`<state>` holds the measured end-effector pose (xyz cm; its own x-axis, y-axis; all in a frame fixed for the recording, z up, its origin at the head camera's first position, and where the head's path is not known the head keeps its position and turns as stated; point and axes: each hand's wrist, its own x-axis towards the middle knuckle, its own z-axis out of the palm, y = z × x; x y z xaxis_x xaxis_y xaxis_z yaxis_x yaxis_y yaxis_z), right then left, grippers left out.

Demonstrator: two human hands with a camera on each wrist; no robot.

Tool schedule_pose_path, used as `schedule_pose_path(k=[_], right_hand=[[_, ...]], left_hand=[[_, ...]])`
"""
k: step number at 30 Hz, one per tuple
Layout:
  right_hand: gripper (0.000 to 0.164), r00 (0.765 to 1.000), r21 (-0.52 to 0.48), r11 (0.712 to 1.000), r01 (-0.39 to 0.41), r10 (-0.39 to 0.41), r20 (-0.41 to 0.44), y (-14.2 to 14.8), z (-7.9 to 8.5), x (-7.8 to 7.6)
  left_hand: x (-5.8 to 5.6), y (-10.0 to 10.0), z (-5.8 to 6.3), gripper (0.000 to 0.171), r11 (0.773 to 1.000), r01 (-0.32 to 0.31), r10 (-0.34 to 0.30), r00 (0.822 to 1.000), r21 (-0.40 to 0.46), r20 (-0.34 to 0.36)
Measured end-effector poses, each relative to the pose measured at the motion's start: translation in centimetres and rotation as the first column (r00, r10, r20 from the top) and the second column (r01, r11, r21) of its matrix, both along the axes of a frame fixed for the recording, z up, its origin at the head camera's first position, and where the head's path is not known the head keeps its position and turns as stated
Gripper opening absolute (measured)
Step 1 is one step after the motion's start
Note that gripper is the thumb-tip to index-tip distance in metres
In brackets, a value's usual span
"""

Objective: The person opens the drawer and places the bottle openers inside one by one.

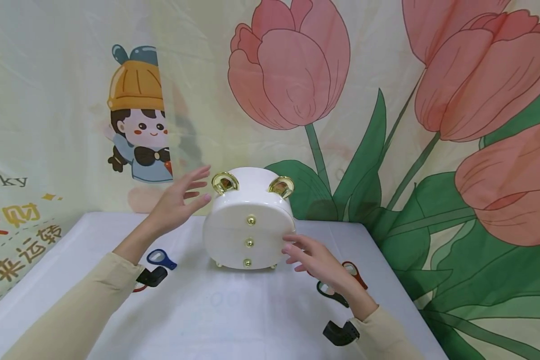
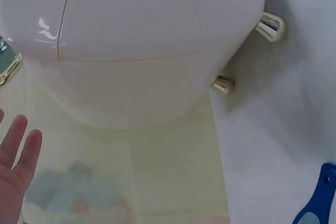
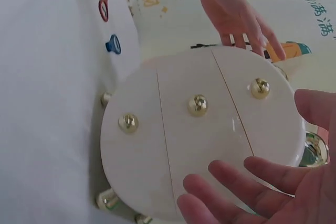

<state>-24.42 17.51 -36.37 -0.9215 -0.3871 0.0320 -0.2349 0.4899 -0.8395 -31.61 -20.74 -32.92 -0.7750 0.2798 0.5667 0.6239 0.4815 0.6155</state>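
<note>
A glossy white rounded drawer box [image 1: 234, 235] stands upright on the table, with three gold knobs [image 1: 250, 242] down its front. Two gold ear-shaped pieces [image 1: 225, 183] sit on top, and small gold feet [image 2: 222, 85] support it. Seams across the front show in the right wrist view. My left hand [image 1: 175, 205] is raised beside the box's upper left, fingers extended, holding nothing; the left wrist view shows a gap to the box. My right hand [image 1: 317, 260], fingers loosely spread, is by the lower right front; whether the fingertips touch it, I cannot tell.
On the left lies a blue magnifier-like item [image 1: 161, 258], with a red one [image 1: 139, 287] partly hidden by the left wrist camera. A dark green one [image 1: 332, 294] and another red one [image 1: 354, 275] lie near my right wrist. A printed tulip cloth [image 1: 292, 75] hangs behind.
</note>
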Motion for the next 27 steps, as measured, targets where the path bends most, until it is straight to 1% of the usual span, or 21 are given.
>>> schedule_pose_path(k=[3,6,11,14,17,21,25,27], right_hand=[[0.054,0.998,-0.064,0.997,-0.034,0.037,0.056,-1.0,0.1,-0.3],[0.055,0.992,-0.139,0.988,-0.061,0.075,0.100,-2.0,0.2,-0.6],[0.059,0.971,-0.268,0.958,-0.098,0.151,0.186,-3.3,-0.1,-1.3],[0.062,0.953,-0.334,0.936,-0.113,0.197,0.230,-4.1,-0.2,-1.8],[0.063,0.936,-0.388,0.914,-0.117,0.232,0.266,-4.9,-0.2,-2.1],[0.063,0.917,-0.435,0.895,-0.102,0.254,0.307,-5.9,-0.1,-2.4],[0.062,0.903,-0.473,0.878,-0.078,0.263,0.339,-6.7,0.1,-2.7],[0.062,0.896,-0.491,0.868,-0.071,0.272,0.351,-7.1,0.1,-2.9]], left_hand=[[-0.4,0.6,0.0,0.073,1.000,0.007,-0.007,1.000,0.002,0.018],[-0.9,1.1,0.0,0.071,1.000,0.022,-0.022,0.999,0.000,0.032],[-1.4,1.8,0.0,0.065,0.999,0.047,-0.047,0.997,0.007,0.054],[-1.5,2.1,0.0,0.064,0.999,0.041,-0.042,0.997,0.012,0.070],[-1.5,2.3,0.0,0.063,1.000,0.024,-0.025,0.996,0.016,0.082],[-1.7,2.4,0.0,0.063,1.000,0.004,-0.005,0.996,0.017,0.087],[-1.9,2.4,0.0,0.062,1.000,0.003,-0.004,0.995,0.009,0.096],[-2.0,2.4,0.1,0.062,1.000,0.012,-0.012,0.996,0.002,0.090]])
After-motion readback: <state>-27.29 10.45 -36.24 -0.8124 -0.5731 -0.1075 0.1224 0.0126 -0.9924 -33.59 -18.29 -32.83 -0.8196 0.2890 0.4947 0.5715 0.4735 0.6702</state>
